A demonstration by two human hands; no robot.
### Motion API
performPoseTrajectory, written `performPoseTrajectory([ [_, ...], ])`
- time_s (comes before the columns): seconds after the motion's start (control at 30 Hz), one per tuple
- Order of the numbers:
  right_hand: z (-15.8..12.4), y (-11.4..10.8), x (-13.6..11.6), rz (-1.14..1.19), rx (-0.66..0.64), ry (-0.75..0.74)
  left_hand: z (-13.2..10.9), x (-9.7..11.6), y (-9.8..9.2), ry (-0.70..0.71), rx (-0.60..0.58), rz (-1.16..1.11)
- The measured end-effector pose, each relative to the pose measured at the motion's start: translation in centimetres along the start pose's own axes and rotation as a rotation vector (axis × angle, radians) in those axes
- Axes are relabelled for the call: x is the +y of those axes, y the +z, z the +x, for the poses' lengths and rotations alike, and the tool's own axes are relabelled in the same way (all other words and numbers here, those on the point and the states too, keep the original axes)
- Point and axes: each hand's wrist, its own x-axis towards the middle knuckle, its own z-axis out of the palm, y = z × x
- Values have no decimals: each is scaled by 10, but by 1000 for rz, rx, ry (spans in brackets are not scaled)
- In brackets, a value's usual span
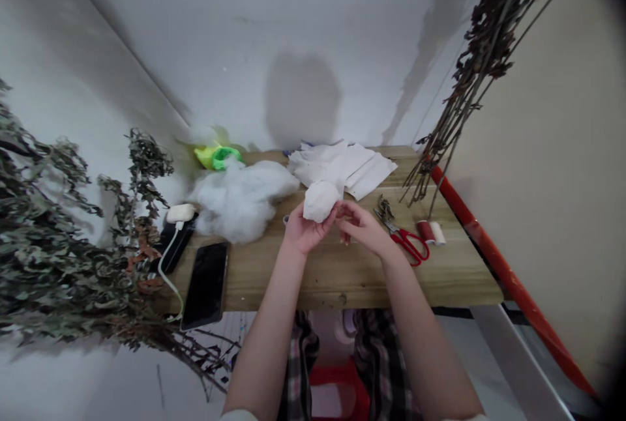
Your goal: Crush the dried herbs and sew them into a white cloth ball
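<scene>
My left hand (pixel 306 227) is wrapped round a rounded white cloth piece (pixel 321 201), which looks stuffed and puckered, above the middle of the table. Right beside it is my right hand (pixel 360 227), its fingers bent and drawn together near the edge of the cloth. Whatever those fingers pinch, if anything, is too small to see. Red-handled scissors (pixel 408 243) lie just right of my right hand. Behind both hands are white cloth sheets (pixel 357 165). A fluffy heap of white stuffing (pixel 244 199) spreads out to the left.
A phone (pixel 206 285) and a white charging case with a cable (pixel 180 213) occupy the left of the wooden table (pixel 317 287). Red thread (pixel 425 231) and white thread (pixel 437 233) stand at right. Dried branches flank both sides. A yellow-green bag (pixel 215 156) sits behind the stuffing.
</scene>
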Motion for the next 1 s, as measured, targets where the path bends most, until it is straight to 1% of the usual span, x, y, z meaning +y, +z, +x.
performPoseTrajectory([
  [0.2,3,3,4,-10,25,46,0,3,-4,25,-12,11],
  [0.3,1,1,1,34,36,56,-1,2,-4,24,-5,-7],
  [0.43,-3,2,-4,116,-27,90,-2,3,-3,30,8,-11],
  [0.5,-5,5,-6,124,-39,73,-2,4,-3,55,20,12],
  [0.57,-4,10,-6,117,-4,26,-2,5,-3,85,33,44],
  [0.7,0,18,-2,49,131,-68,0,4,-4,117,44,128],
  [0.77,1,19,0,7,156,-88,1,3,-4,127,51,153],
  [0.87,1,15,2,18,103,-83,1,3,-4,129,55,133],
  [1.0,0,7,3,171,29,-40,0,7,-7,127,36,124],
])
